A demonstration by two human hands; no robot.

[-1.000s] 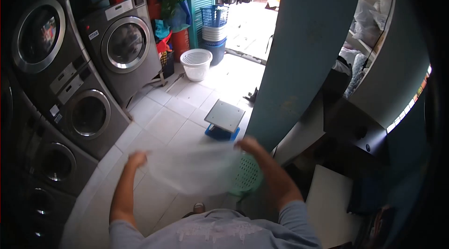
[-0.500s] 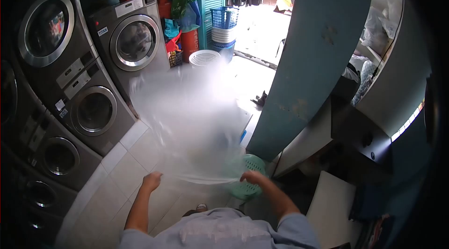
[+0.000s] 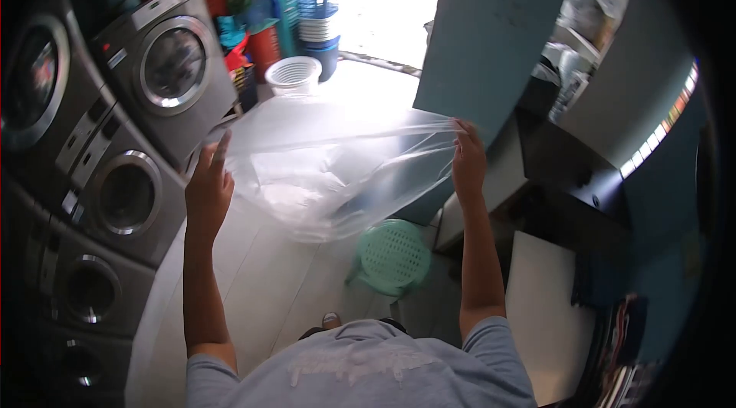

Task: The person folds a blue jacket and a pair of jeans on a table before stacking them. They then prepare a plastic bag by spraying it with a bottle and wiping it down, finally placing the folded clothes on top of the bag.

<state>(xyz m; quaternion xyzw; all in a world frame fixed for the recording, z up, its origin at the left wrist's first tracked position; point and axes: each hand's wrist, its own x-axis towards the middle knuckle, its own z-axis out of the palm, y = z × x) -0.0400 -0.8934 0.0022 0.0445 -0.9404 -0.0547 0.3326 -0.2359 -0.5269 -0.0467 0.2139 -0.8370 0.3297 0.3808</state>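
Note:
A large clear plastic bag (image 3: 330, 170) is stretched wide between my two raised hands, its body sagging below the taut edge. My left hand (image 3: 211, 178) pinches the bag's left edge, with the index finger pointing up. At the right end of the edge, my right hand (image 3: 468, 155) is closed on the plastic. Beneath the bag, near my feet, stands a green perforated plastic stool (image 3: 395, 256).
Grey front-loading machines (image 3: 175, 67) line the left side. Ahead are a white basket (image 3: 294, 75), stacked baskets (image 3: 318, 25) and a bright doorway. A teal pillar (image 3: 498, 32) stands at right, beside a dark cabinet (image 3: 567, 170) and a white surface (image 3: 540, 308).
Both hands have risen and spread farther apart, pulling the bag's edge up and wide. The bag, blurred and billowing before, now hangs between them. The view has shifted slightly.

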